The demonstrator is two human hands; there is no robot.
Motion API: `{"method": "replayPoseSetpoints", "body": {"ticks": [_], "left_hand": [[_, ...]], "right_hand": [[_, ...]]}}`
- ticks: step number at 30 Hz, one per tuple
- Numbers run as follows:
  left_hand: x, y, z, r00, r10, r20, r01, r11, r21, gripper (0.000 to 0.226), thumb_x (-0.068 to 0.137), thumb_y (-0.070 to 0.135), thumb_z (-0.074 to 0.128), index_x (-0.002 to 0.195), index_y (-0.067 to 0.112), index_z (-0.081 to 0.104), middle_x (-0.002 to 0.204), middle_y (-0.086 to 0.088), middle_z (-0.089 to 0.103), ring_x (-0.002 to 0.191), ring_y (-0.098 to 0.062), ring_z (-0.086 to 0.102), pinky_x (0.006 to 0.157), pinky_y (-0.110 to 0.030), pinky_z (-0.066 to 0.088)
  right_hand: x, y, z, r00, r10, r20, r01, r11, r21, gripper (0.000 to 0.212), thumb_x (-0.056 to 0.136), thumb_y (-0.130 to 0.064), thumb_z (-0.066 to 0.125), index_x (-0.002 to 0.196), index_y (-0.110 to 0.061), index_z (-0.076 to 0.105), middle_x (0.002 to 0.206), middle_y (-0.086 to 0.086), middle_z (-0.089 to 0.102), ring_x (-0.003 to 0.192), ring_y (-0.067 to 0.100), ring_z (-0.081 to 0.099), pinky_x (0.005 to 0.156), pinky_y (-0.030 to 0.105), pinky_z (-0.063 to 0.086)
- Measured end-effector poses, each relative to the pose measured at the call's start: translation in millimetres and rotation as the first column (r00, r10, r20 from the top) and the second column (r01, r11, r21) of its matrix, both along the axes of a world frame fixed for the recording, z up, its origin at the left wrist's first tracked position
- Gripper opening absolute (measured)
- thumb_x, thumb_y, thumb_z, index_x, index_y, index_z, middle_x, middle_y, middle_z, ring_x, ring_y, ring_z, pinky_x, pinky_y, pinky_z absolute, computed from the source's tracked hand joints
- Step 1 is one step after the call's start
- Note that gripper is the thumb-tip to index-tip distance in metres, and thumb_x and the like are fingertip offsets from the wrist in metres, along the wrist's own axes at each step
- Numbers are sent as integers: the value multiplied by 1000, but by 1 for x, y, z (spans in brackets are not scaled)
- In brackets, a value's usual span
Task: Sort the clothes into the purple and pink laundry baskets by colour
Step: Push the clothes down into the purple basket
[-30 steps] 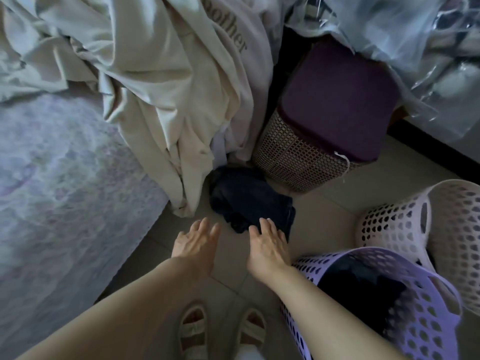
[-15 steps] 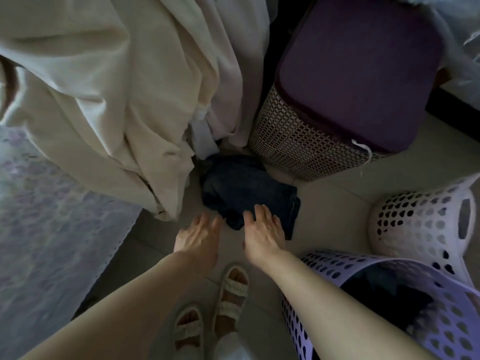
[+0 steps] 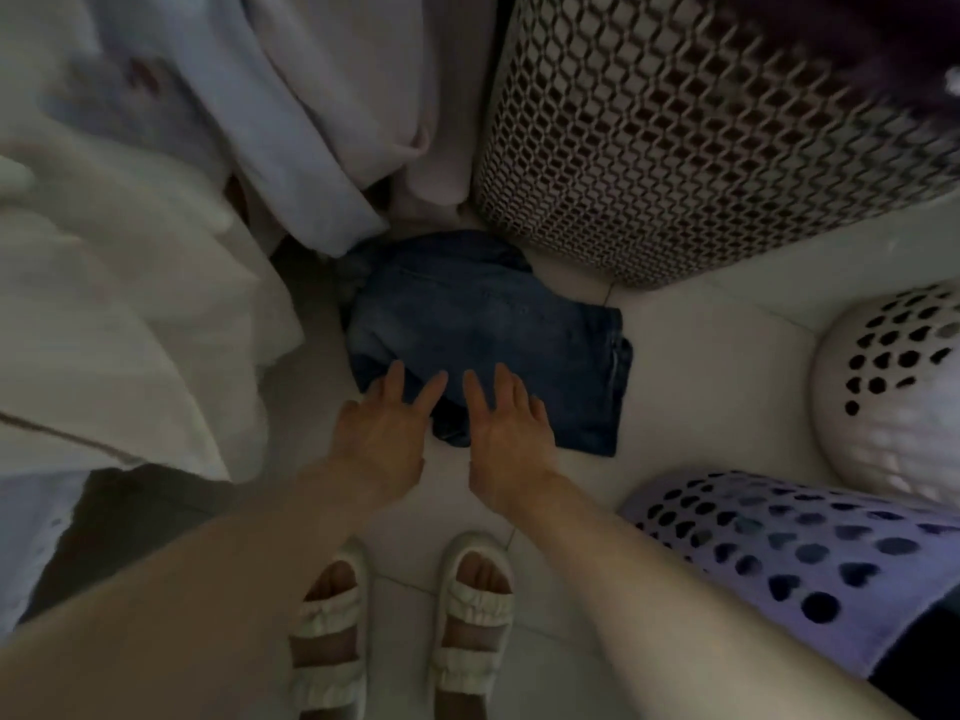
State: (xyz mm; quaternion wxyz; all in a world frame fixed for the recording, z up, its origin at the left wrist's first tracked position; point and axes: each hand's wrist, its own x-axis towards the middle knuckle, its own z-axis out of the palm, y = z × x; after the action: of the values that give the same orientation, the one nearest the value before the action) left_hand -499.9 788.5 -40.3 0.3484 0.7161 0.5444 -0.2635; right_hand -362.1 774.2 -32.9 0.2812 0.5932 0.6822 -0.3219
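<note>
Dim, soft indoor light; edges blurred and wide-angle warped.

You get a single view, from the camera on your head, so no second view shares any of the scene. It looks steeply down past your forearms at the floor (image 3: 691, 366), close enough that your left hand (image 3: 382, 426) and right hand (image 3: 506, 428) sit near the middle. Just beyond your fingertips lie the folded jeans (image 3: 498, 324). Below your hands, your sandals (image 3: 400, 631) reach the bottom edge. The wide lens bends the edges: the mesh hamper (image 3: 691, 148) looms beyond your right hand, and pale bedding (image 3: 130, 252) beyond your left.
</note>
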Motion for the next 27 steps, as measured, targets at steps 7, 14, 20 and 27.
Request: {"method": "replayPoseSetpoints", "body": {"ticks": [7,14,20,27], "left_hand": [[-1,8,-81,998,-66,-12,66,997,40,101,89,36,62,147,31,-21,156,-12,-23,145,-29,8,107,-40,34],[-2,14,-110,997,-74,29,72,995,72,106,87,35,65,146,33,-24,155,-10,-26,144,-28,13,106,-40,38],[-2,17,-107,995,-92,47,86,989,117,98,88,26,63,151,19,-13,158,-9,-16,140,-27,23,104,-38,39],[8,24,-39,996,28,90,-46,975,216,102,88,32,64,149,16,-17,158,-12,-5,141,-26,20,110,-40,31]], "right_hand": [[-5,2,-78,998,-34,43,32,998,61,108,87,-24,63,144,-27,-29,147,18,-40,143,40,-17,115,56,14],[-2,16,-120,994,-22,110,2,983,182,102,90,-32,61,145,-34,-25,145,19,-43,141,49,-10,111,61,20],[-8,39,-111,996,-71,55,47,934,355,41,80,-17,72,119,-15,59,143,26,40,106,46,54,75,47,52],[6,51,-28,977,-139,-165,200,870,451,26,93,-3,49,118,-4,55,124,18,55,106,38,52,74,41,46]]}}
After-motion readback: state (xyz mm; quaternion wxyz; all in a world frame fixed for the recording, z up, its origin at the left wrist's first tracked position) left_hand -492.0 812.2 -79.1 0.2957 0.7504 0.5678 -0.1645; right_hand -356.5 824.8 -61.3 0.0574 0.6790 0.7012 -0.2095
